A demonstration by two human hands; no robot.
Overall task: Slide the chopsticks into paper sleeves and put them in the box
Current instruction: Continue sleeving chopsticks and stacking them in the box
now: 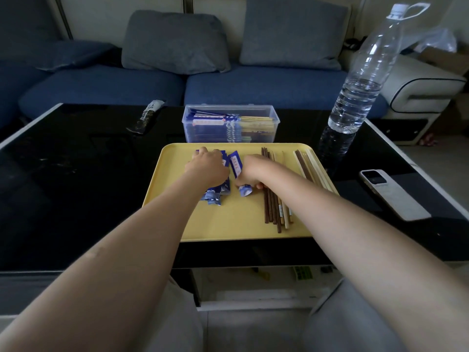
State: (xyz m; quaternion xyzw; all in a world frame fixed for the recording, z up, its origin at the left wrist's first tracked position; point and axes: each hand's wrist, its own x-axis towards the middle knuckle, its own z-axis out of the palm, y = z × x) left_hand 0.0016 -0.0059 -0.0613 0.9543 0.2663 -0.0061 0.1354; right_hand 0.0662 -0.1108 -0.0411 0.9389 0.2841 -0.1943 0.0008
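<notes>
Left hand (206, 165) pressed the sleeves (215, 193) flat, steadying the pile; right hand (253, 171) pinched one sleeve (237, 167) free beside the chopsticks (272, 209).

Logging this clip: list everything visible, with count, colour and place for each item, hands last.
tray: one, yellow, on the table's near middle
paper sleeves: several, blue, left part of tray
chopsticks: many, dark brown and pale, right part of tray
box: one, clear, behind tray, holding sleeved chopsticks
water bottle: one, clear, right of box
phone: one, white, table right
table: one, black
sofa: blue, grey cushions, behind
left hand: on the sleeves
right hand: gripping one sleeve
</notes>
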